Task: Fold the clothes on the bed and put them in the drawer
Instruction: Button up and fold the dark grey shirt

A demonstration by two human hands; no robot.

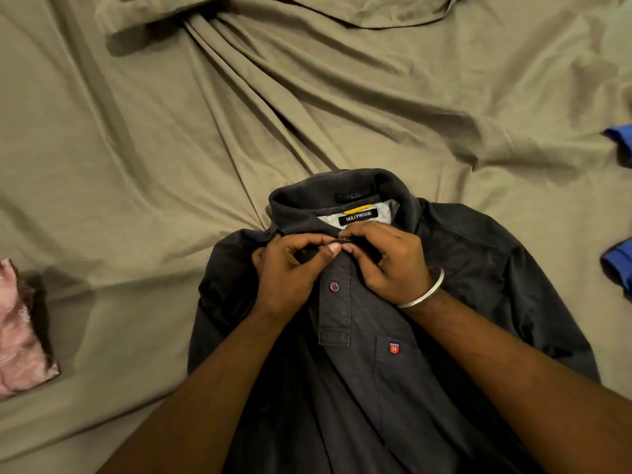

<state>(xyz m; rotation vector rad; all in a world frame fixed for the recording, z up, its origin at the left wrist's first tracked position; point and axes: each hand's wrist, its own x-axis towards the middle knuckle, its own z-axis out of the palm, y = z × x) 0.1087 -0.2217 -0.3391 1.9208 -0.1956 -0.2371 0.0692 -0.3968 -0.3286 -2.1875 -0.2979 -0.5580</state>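
Landmark: polo, dark grey, lying face-up on the bed, hem toward the viewer, collar away; long axis runs near-to-far.

Near: both forearms come in over the polo's lower body. Chest logo sits right of the placket, just below the right wrist, which bears a bangle.

Mid: one button visible on the placket, between the wrists.

At the placket top, just under the collar: left hand and right hand meet, thumbs touching, fingers of each curled and pinching the fabric edge (appears to be work on the top button; the button itself is hidden).

Key relation: the work pt lies directly under both hands, on the polo's centreline; neither hand is nearer. Judged: folding proper not yet begun.

Beyond collar: neck label, then wrinkled sheet.

Left of polo, well apart: pink cloth. Right of polo, at frame edge: blue garment.

Containers: no drawer in view.
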